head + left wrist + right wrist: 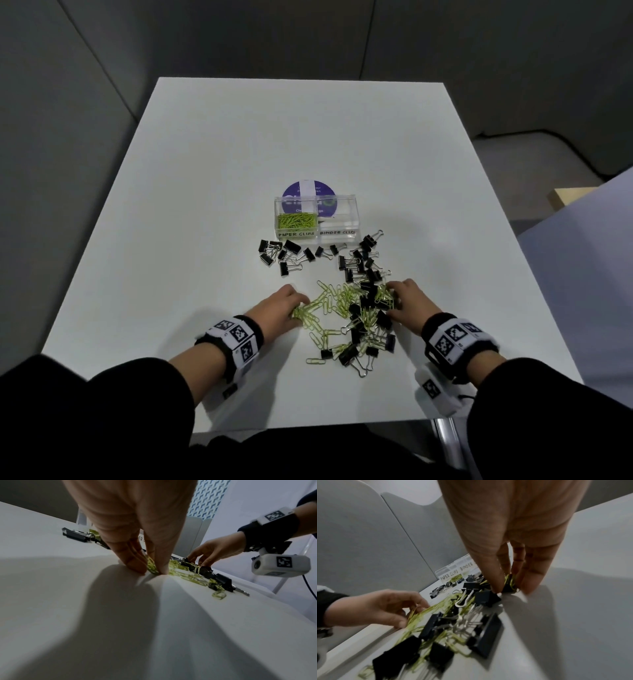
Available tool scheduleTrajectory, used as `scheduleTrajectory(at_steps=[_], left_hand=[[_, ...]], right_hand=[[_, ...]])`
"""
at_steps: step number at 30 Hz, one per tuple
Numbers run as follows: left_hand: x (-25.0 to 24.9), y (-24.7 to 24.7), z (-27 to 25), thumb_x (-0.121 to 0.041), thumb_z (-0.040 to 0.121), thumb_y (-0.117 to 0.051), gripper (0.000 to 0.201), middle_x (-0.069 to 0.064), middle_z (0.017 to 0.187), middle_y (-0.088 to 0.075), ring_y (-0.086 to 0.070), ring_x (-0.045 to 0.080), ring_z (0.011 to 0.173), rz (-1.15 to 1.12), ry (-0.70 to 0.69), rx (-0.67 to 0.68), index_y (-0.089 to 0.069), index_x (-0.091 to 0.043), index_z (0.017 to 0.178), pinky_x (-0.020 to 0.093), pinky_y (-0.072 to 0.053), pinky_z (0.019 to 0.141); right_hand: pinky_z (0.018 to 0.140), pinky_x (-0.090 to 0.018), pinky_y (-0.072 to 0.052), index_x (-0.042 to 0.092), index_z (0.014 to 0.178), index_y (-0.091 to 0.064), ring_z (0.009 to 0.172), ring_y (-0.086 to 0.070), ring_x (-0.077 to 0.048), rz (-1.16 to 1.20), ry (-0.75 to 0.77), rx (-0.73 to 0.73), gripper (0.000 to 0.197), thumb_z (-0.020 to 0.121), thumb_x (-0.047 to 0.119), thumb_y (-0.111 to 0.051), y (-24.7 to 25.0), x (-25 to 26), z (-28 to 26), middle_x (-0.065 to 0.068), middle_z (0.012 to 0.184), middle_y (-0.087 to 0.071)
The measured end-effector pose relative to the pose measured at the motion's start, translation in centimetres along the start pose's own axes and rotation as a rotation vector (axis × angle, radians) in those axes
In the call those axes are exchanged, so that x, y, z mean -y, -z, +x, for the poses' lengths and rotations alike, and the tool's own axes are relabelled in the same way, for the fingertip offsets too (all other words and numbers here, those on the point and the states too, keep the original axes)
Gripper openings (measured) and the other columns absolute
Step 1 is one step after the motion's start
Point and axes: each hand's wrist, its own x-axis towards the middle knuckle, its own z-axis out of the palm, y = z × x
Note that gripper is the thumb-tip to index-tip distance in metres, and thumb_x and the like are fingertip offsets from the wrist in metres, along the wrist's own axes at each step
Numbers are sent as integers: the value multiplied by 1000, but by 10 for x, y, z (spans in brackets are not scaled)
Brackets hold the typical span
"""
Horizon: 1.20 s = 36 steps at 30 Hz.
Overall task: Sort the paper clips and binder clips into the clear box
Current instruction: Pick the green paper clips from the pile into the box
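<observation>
A clear two-part box (352, 209) stands mid-table; its left part, labelled PAPER CLIPS, holds green paper clips (296, 220), and its right part, labelled BINDER CLIPS, holds none. Black binder clips (284, 256) lie in front of it. Nearer me is a mixed pile of green paper clips (334, 298) and binder clips (356, 334). My left hand (297, 308) pinches a bunch of green paper clips (151, 566) against the table at the pile's left edge. My right hand (390, 298) pinches green paper clips (513, 579) at the pile's right edge, tight against a black binder clip (506, 587).
Everything lies on a white table (205, 205). A round purple sticker (291, 192) lies behind the box. More binder clips (364, 255) are strewn right of centre. Grey partition walls (102, 85) surround the table, and a pale surface (582, 222) adjoins on the right.
</observation>
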Motion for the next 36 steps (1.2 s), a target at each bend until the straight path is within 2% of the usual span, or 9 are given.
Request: scheduleTrajectory(at_steps=[4,8,12,16,19,21,25,30,36], left_hand=[[-4,0,3,-19,89,-59,44,7,125,-44,-56,21,102,6,28,-10,-47,-13,130,24,-43,91],[-3,0,0,-20,89,-60,47,6,129,-42,-56,21,101,36,32,-27,-45,-13,133,25,-43,89],[-2,-2,-9,-28,84,-65,68,3,140,-31,-53,19,106,106,5,-32,-30,-20,142,28,-46,87],[-3,-1,-13,-36,83,-66,79,2,146,-24,-45,18,117,194,-15,-47,-20,-25,146,30,-46,89],[-6,1,-11,-38,83,-64,75,4,145,-27,-44,20,120,226,-31,-67,-24,-24,145,30,-45,91],[-10,1,-10,-39,85,-61,64,6,140,-36,-47,21,117,248,-107,-128,-35,-21,141,29,-45,92],[-29,-4,-6,-37,91,-53,46,5,131,-47,-49,20,113,346,-274,-126,-46,-18,131,29,-43,90],[-46,-13,8,-38,91,-52,44,3,127,-49,-48,20,112,413,-230,-88,-44,-17,128,31,-45,90],[-51,-12,15,-23,94,-50,41,8,123,-51,-54,22,107,412,-167,-60,-40,-14,132,32,-51,86]], right_hand=[[95,-28,-45,12,135,-39,110,-54,-24,9,44,-1,52,87,13,-59,-12,19,2,-11,130,-42],[96,-30,-46,11,129,-45,109,-54,-24,-8,130,25,43,88,13,-57,-19,32,2,-11,126,-47],[84,-28,-45,13,121,-50,95,-56,-20,-38,174,-64,33,89,22,-55,-12,30,0,-8,120,-50],[83,-32,-49,16,118,-48,98,-56,-20,-173,151,58,40,84,35,-60,-9,24,-6,-6,117,-52],[75,-28,-43,18,117,-46,88,-51,-16,-230,176,54,41,85,42,-57,-6,21,-17,-2,115,-52],[72,-26,-39,18,116,-45,85,-49,-15,-270,233,72,41,85,43,-57,-2,18,-26,0,115,-51],[77,-31,-48,16,118,-43,99,-55,-21,-411,344,178,44,84,36,-61,-9,9,-40,-3,118,-49],[75,-27,-42,9,114,-46,95,-55,-24,-295,289,124,33,87,24,-58,-20,7,-31,-8,114,-52],[75,-25,-40,15,93,-47,86,-46,-19,-192,198,159,20,82,21,-63,-15,9,-16,-1,97,-43]])
